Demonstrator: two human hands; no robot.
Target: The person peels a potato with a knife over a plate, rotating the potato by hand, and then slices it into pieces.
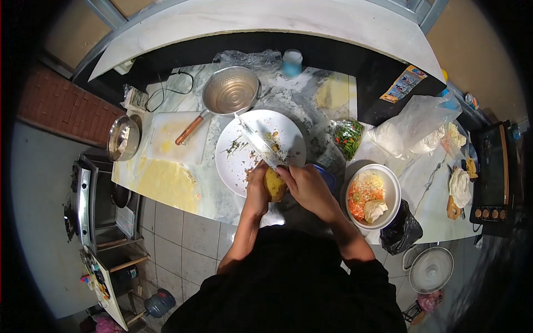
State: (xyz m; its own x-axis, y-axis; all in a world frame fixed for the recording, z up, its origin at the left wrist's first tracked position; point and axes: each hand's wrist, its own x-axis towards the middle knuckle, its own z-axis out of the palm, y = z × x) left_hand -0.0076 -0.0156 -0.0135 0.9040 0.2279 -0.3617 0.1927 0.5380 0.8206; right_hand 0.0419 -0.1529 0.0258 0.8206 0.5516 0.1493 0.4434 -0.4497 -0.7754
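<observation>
Over a large white plate [291, 130], my left hand [257, 186] is closed around a yellow potato [274, 186] with brownish patches. My right hand [305, 183] grips a knife [257, 140] by its handle end, which the fingers mostly hide. Its broad, pale blade slants up and left across the plate, and its near end is close to the top of the potato. On the plate lie green leafy bits [236, 146] and small brown and yellowish scraps.
Behind the plate stands a metal saucepan [230, 91] with a wooden handle. A white cutting board [172, 152] and steel bowl [124, 141] are left. To the right are bagged chillies [348, 139], a white tub [395, 191] of shredded food, and a black bag [401, 230].
</observation>
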